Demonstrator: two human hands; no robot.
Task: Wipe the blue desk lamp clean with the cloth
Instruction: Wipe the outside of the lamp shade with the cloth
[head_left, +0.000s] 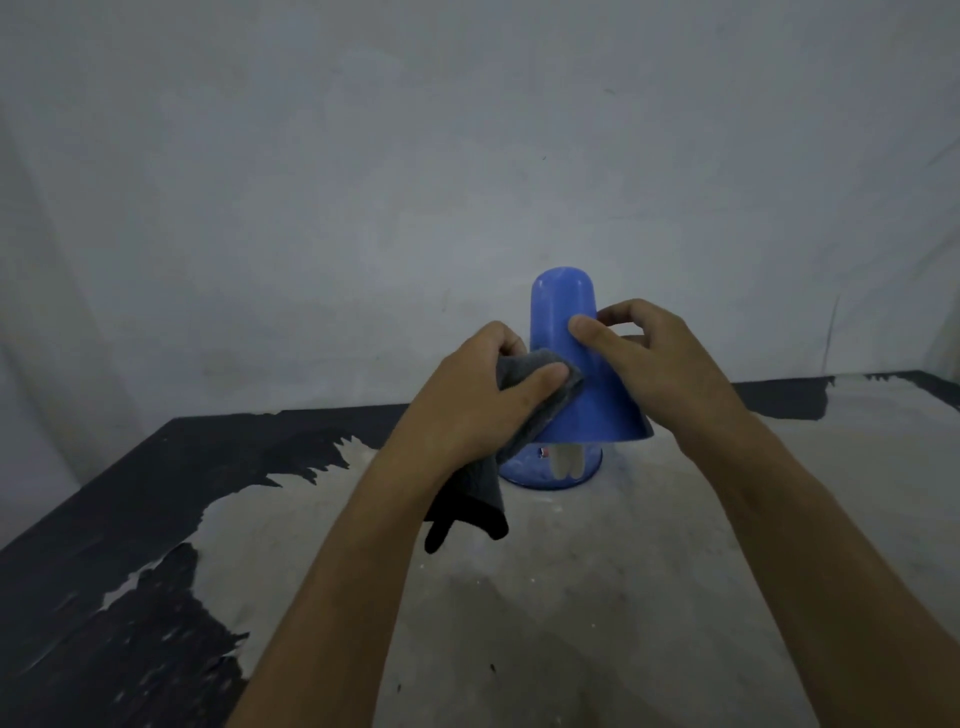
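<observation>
the blue desk lamp (563, 332) stands on the counter (597, 571), near its far edge by the grey wall (467, 156). its shade points down over the round blue base (524, 475). the left hand (470, 400) grips a grey cloth (535, 395); the fingers are curled around it and the thumb presses it on the left side of the shade. one end of the cloth hangs down below the hand. the right hand (660, 358) holds the shade from the right, its fingers bent around it.
</observation>
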